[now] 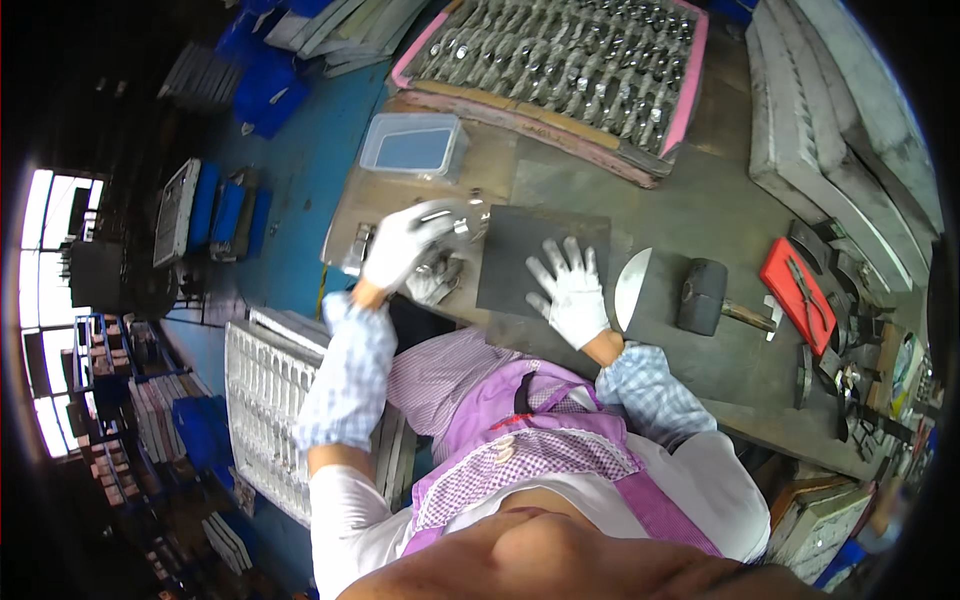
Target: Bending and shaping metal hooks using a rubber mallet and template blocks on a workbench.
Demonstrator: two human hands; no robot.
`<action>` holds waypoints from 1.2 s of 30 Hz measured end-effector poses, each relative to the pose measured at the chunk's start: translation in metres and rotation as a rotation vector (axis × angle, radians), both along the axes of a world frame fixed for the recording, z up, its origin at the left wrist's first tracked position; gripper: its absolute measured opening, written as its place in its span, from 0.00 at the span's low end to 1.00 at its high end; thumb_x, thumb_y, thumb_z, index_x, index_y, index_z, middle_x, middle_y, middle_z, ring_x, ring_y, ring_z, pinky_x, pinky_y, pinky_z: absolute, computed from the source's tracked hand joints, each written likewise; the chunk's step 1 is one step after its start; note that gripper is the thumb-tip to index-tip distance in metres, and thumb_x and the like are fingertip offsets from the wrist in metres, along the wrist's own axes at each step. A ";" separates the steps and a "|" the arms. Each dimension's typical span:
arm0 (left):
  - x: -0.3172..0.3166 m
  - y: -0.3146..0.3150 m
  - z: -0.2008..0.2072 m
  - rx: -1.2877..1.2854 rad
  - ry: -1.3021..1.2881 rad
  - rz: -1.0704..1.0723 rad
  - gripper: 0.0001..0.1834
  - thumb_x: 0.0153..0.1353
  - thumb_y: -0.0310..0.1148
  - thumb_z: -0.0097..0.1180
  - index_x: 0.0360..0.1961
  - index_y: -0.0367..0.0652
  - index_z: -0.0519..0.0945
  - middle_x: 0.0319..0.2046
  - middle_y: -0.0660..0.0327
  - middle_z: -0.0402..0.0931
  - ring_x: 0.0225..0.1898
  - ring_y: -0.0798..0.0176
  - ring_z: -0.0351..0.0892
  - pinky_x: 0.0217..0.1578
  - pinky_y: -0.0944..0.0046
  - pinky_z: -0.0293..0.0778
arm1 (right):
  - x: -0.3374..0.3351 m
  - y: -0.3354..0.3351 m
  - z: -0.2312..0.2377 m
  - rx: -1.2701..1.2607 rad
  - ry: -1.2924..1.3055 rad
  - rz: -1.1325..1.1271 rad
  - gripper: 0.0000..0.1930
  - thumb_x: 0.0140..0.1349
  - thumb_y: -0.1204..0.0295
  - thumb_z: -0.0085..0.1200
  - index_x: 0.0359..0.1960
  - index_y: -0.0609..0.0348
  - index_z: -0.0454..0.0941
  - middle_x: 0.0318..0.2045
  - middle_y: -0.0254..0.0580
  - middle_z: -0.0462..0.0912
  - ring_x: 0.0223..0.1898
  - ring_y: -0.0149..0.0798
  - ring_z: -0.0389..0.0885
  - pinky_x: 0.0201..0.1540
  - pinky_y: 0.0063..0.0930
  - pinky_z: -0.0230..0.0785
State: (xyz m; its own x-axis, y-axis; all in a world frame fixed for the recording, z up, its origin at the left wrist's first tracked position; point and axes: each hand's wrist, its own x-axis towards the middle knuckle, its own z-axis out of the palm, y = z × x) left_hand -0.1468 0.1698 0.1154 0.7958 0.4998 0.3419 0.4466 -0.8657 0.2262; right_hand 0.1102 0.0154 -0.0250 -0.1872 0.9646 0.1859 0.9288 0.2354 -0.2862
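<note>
My left hand, in a white glove, is over the left part of the bench with its fingers bent toward the right. A small shiny metal piece shows at its fingertips; the blur hides its exact shape. Beside and below that hand lie a crumpled white-grey cloth and other shiny metal bits. My right hand, gloved in white too, rests with fingers spread on a dark square plate. Just right of it lies a pale half-round sheet.
A pink-edged tray full of rows of shiny metal pieces stands at the back. Left of it sits a clear plastic box. Rightward are a black mallet, pliers on a red tray and stacked boards. A slotted rack stands at my left.
</note>
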 end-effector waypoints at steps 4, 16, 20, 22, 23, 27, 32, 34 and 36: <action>0.101 0.036 -0.064 -0.742 -0.014 0.057 0.17 0.64 0.40 0.59 0.51 0.47 0.83 0.40 0.54 0.84 0.37 0.56 0.84 0.44 0.60 0.78 | 0.034 -0.028 0.018 0.145 0.178 -0.218 0.29 0.56 0.54 0.60 0.59 0.47 0.74 0.63 0.47 0.69 0.64 0.55 0.64 0.68 0.57 0.52; 0.143 0.035 -0.084 -0.249 0.205 0.020 0.18 0.60 0.27 0.53 0.51 0.50 0.82 0.50 0.55 0.81 0.49 0.50 0.81 0.48 0.56 0.77 | 0.097 -0.046 0.035 -0.201 -0.157 -0.568 0.36 0.50 0.76 0.55 0.66 0.57 0.63 0.54 0.49 0.73 0.52 0.50 0.74 0.58 0.39 0.67; 0.166 0.061 -0.107 -0.256 0.370 -0.077 0.12 0.56 0.25 0.52 0.42 0.47 0.80 0.43 0.56 0.81 0.45 0.49 0.81 0.45 0.53 0.76 | 0.091 -0.033 0.019 -0.215 -0.375 -0.635 0.38 0.49 0.71 0.55 0.67 0.54 0.62 0.44 0.43 0.75 0.37 0.43 0.75 0.37 0.32 0.73; 0.160 0.054 -0.108 -0.308 0.258 -0.031 0.10 0.58 0.27 0.54 0.41 0.46 0.79 0.42 0.55 0.81 0.44 0.47 0.81 0.45 0.52 0.76 | 0.092 -0.031 0.018 -0.274 -0.374 -0.622 0.37 0.51 0.70 0.56 0.67 0.53 0.62 0.45 0.46 0.74 0.37 0.45 0.75 0.38 0.35 0.74; 0.159 0.048 -0.103 -0.354 0.157 0.006 0.08 0.60 0.30 0.56 0.41 0.44 0.78 0.40 0.53 0.80 0.43 0.46 0.80 0.44 0.51 0.76 | 0.092 -0.033 0.018 -0.336 -0.362 -0.620 0.37 0.53 0.70 0.56 0.68 0.52 0.62 0.45 0.48 0.74 0.38 0.46 0.76 0.39 0.37 0.76; 0.126 0.001 -0.049 -0.685 -0.237 0.329 0.13 0.64 0.36 0.60 0.42 0.38 0.78 0.26 0.53 0.80 0.28 0.55 0.83 0.31 0.58 0.77 | 0.097 -0.044 0.009 -0.036 -0.311 -0.627 0.42 0.49 0.59 0.64 0.67 0.50 0.62 0.40 0.42 0.73 0.35 0.38 0.76 0.32 0.32 0.74; 0.072 -0.068 -0.095 -1.302 -0.232 0.699 0.18 0.68 0.43 0.55 0.48 0.39 0.81 0.18 0.57 0.78 0.18 0.62 0.79 0.25 0.62 0.75 | 0.095 -0.017 0.027 -0.353 -0.479 -0.640 0.41 0.52 0.53 0.66 0.67 0.49 0.64 0.48 0.48 0.78 0.45 0.48 0.82 0.44 0.42 0.76; 0.071 -0.089 -0.144 -0.841 -0.198 0.787 0.19 0.69 0.48 0.51 0.47 0.47 0.83 0.21 0.50 0.80 0.24 0.49 0.81 0.31 0.52 0.76 | 0.104 -0.008 0.034 -0.476 -0.295 -0.627 0.39 0.50 0.54 0.67 0.64 0.49 0.66 0.39 0.44 0.80 0.38 0.44 0.84 0.40 0.38 0.77; 0.071 -0.094 -0.154 -0.764 -0.217 0.790 0.19 0.68 0.52 0.48 0.44 0.52 0.85 0.27 0.46 0.81 0.32 0.40 0.80 0.37 0.46 0.74 | 0.102 -0.009 0.040 -0.490 -0.256 -0.610 0.39 0.50 0.55 0.66 0.65 0.49 0.67 0.38 0.49 0.83 0.39 0.48 0.85 0.42 0.40 0.77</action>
State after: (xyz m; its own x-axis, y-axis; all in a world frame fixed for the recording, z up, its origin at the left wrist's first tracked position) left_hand -0.0756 0.0754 -0.0385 0.1229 0.9764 -0.1777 0.6960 0.0429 0.7167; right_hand 0.2126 0.0063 0.0150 0.4168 0.8711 -0.2598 0.9034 -0.4286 0.0123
